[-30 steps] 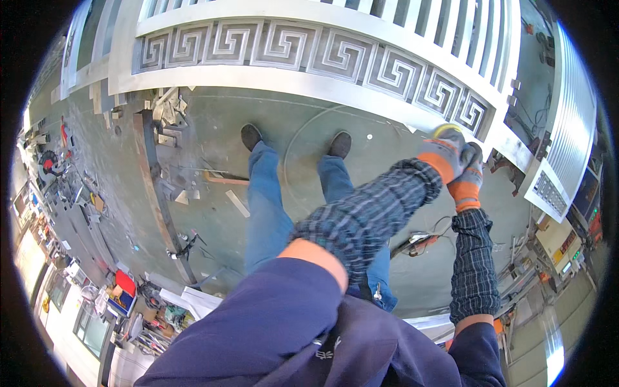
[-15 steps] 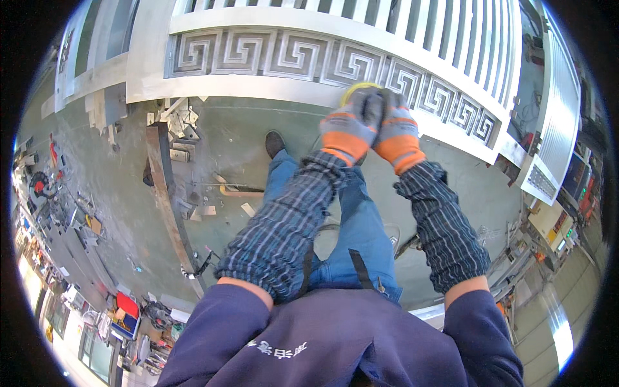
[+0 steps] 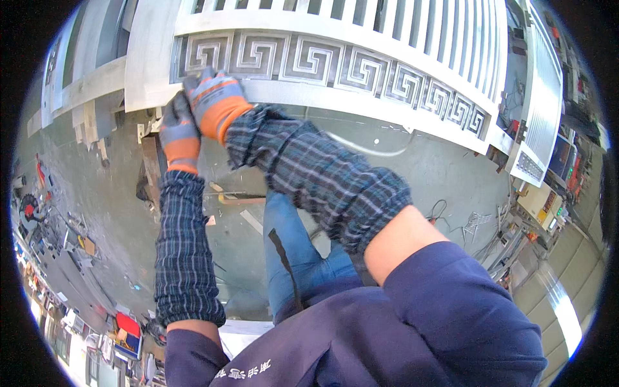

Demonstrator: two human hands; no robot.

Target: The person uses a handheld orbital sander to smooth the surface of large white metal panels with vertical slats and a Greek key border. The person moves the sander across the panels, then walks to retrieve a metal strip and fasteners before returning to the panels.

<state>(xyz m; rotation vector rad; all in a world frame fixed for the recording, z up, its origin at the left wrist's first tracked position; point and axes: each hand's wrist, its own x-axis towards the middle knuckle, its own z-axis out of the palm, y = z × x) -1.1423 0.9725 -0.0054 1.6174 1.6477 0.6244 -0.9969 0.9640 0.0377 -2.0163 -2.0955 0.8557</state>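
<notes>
The fingers of two gloved hands, left hand and right hand, are bent close together at the left part of the lower rail of one white gate; whether they grip an object cannot be determined. Above this rail, eight patterned squares form one row. Further out are two plaid sleeves and, lower left, one red-and-blue box, contents too small to identify.

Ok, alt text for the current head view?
Gloved left hand and right hand sit close together at the left end of the Greek-key panel on a white slatted metal frame; anything they hold is hidden. Below: blue jeans and a littered green floor.
</notes>
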